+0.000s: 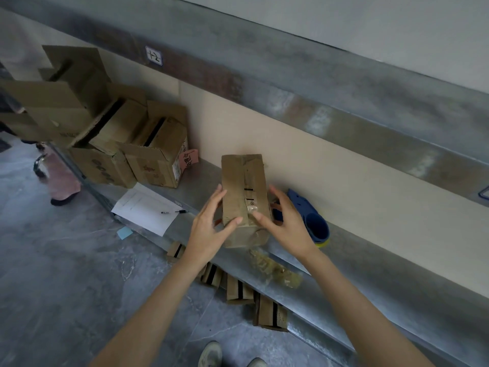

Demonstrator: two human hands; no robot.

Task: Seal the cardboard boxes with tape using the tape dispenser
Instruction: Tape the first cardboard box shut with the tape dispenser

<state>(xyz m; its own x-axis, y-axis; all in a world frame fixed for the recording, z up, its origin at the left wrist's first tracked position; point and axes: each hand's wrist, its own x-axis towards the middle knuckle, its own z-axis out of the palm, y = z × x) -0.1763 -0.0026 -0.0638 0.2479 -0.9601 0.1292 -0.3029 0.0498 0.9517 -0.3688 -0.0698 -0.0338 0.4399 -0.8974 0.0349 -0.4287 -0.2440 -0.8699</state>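
A small brown cardboard box (pixel 242 186) stands on the metal shelf (pixel 344 260), its top flaps closed and a strip of tape along the seam. My left hand (pixel 211 226) is at its left side with fingers spread, the thumb touching the near top edge. On the box's right side is my right hand (pixel 285 223), whose thumb presses on the tape near the front edge. A blue tape dispenser (pixel 309 218) lies on the shelf just right of the box, partly hidden behind my right hand.
Several open cardboard boxes (pixel 148 152) crowd the shelf's left end. A paper sheet (pixel 145 207) with a pen (pixel 174 212) lies near them. A crumpled wad of tape (pixel 275 268) sits on the shelf edge. Small boxes (pixel 238 290) lie on the floor below, near my shoes.
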